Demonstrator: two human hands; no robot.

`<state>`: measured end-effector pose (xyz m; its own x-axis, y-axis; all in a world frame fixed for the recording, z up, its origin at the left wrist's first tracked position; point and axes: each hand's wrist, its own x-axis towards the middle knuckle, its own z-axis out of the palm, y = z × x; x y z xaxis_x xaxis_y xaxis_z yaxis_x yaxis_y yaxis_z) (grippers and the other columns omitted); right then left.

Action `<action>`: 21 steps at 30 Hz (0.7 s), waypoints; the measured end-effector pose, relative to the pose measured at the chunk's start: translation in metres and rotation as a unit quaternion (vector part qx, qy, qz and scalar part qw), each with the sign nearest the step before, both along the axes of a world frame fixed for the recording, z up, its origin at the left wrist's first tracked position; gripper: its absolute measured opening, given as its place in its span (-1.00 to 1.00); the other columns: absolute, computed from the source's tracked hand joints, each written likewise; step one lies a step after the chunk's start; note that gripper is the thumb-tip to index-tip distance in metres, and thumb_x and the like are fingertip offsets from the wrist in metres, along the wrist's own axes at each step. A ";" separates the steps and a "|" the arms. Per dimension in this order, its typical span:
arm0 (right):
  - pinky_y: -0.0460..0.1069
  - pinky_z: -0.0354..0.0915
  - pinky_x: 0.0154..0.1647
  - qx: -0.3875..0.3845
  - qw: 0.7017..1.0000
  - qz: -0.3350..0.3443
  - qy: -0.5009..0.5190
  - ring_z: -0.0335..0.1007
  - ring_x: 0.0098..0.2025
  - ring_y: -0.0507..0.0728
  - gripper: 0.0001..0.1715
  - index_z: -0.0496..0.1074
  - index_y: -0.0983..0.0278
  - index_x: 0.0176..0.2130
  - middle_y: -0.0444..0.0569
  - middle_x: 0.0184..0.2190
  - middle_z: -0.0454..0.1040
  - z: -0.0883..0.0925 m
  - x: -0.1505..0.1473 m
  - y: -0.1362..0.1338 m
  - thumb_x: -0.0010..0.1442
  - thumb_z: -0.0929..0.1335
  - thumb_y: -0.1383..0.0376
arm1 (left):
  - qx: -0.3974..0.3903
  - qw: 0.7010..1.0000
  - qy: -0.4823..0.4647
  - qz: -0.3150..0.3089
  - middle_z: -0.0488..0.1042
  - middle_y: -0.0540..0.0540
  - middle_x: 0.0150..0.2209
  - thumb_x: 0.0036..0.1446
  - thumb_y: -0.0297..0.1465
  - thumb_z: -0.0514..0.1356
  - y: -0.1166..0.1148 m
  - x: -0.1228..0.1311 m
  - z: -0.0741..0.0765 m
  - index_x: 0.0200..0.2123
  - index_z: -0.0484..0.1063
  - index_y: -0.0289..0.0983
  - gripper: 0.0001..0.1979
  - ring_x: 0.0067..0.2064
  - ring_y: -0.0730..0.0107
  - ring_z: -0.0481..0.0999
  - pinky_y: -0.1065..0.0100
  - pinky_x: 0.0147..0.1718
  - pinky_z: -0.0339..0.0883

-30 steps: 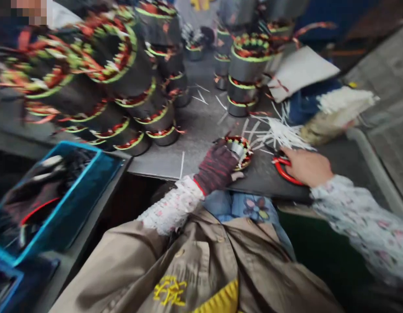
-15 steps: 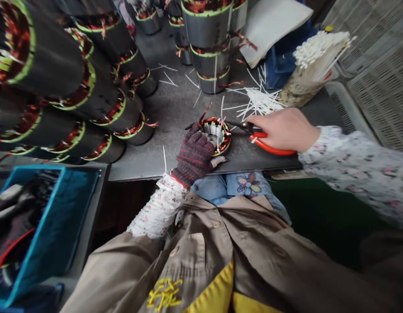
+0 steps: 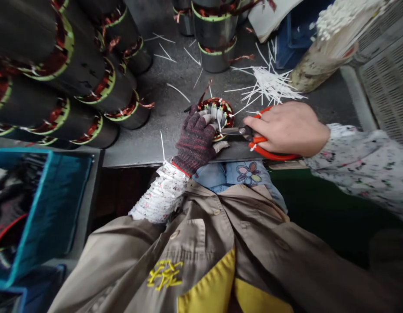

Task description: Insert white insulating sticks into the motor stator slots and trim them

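My left hand, in a dark maroon knit glove with bare fingertips, grips the near left side of a stator. The stator is a ring with copper windings, a pale inner bore and white cable ties around its coils. In my bare right hand is a pair of scissors with orange-red handles. The blades reach left to the near right rim of the stator, beside a white tie end. Whether they are closed on that tie I cannot tell. A copper lead sticks up behind the left fingers.
Stacked stators fill the left, and another stack stands behind. White tie strips lie heaped at the right, near a container of ties and a blue bin. At lower left is a teal crate.
The scissors have moved from behind the stator's right side to its near right rim. A loose white strip now lies on the table to the stator's left. The whole view has shifted slightly.
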<state>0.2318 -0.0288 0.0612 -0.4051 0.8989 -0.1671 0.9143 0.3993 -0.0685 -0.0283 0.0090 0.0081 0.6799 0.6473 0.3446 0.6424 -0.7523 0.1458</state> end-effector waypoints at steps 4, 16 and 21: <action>0.12 0.34 -0.17 0.042 0.998 -0.039 0.009 0.53 -0.18 0.30 -0.42 0.53 0.29 0.15 0.06 -0.29 0.58 -0.015 0.003 0.002 0.19 0.43 0.13 | -0.002 1.000 0.000 0.018 0.55 -0.23 0.13 0.22 0.00 0.39 0.007 -0.009 -0.001 0.04 0.54 -0.28 -0.47 0.30 -0.07 0.42 -0.20 0.45 0.09; 0.34 0.40 0.23 0.283 0.929 -0.095 0.220 0.44 0.18 0.41 -0.57 0.60 0.34 0.00 0.29 0.10 0.54 -0.117 0.073 -0.016 0.37 0.29 0.15 | 0.226 0.963 -0.080 0.121 0.44 -0.25 0.31 0.38 -0.24 0.25 0.073 0.005 0.064 0.35 0.29 -0.25 -0.45 0.39 0.07 0.37 -0.13 0.50 0.01; 0.34 0.47 0.17 0.321 0.922 -0.058 0.210 0.48 0.14 0.37 -0.64 0.64 0.28 -0.12 0.23 0.05 0.58 -0.134 0.064 -0.024 0.39 0.27 0.22 | 0.127 0.984 -0.044 0.117 0.37 -0.29 0.37 0.33 -0.14 0.29 0.175 0.071 0.128 0.40 0.22 -0.38 -0.28 0.40 0.10 0.35 0.02 0.47 0.13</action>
<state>0.2959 -0.0527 -0.0728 -0.2074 0.7994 0.5639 0.9001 0.3817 -0.2101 0.0424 0.1844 0.1366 0.4837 0.6673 0.5663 0.7952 -0.6053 0.0341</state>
